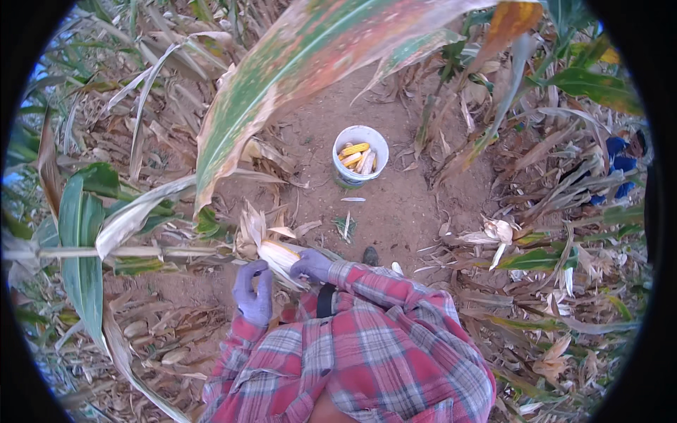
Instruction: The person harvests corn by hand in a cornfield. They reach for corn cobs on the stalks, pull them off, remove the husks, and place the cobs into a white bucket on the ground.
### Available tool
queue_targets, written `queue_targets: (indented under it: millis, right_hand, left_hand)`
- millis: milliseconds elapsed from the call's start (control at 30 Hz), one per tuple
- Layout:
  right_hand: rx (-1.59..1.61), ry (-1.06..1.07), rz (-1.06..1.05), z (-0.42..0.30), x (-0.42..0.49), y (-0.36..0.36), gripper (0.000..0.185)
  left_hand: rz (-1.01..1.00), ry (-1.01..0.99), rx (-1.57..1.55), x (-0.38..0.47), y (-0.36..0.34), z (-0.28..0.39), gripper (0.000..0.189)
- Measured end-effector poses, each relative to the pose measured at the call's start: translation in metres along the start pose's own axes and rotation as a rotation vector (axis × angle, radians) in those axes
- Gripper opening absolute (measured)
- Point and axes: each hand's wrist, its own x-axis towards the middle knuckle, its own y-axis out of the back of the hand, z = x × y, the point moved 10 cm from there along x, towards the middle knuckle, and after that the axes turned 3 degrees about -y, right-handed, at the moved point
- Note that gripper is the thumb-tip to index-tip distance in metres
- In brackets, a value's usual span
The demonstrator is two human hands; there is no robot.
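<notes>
A partly husked ear of corn (279, 256) is in front of my body, with pale husk leaves peeled back and a strip of yellow kernels showing. My right hand (313, 266), in a light purple glove, grips its husk from the right side. My left hand (254, 292), gloved alike, is just left of the ear with thumb and fingers curved toward each other. Whether those fingertips pinch a husk leaf is unclear. Dry husk (252, 227) flares around the ear's far end, beside a corn stalk (153, 252) running in from the left.
On the bare soil ahead stands a white bucket (338, 158) holding several corn ears (355, 149). A large green-brown corn leaf (275, 79) hangs across the upper view. Dry stalks line both sides. Another person in blue (621, 164) is among the plants at far right.
</notes>
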Motion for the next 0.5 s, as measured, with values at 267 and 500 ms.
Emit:
queue_targets:
  millis: [267, 500]
  right_hand:
    - [-0.524, -0.014, 0.02, -0.011, 0.015, -0.015, 0.05]
    - [-0.882, 0.245, 0.164, -0.024, 0.0, -0.029, 0.049]
  left_hand:
    - [0.144, 1.192, -0.554, -0.096, -0.051, -0.199, 0.049]
    - [0.431, 1.104, -1.027, -0.084, -0.067, -0.291, 0.06]
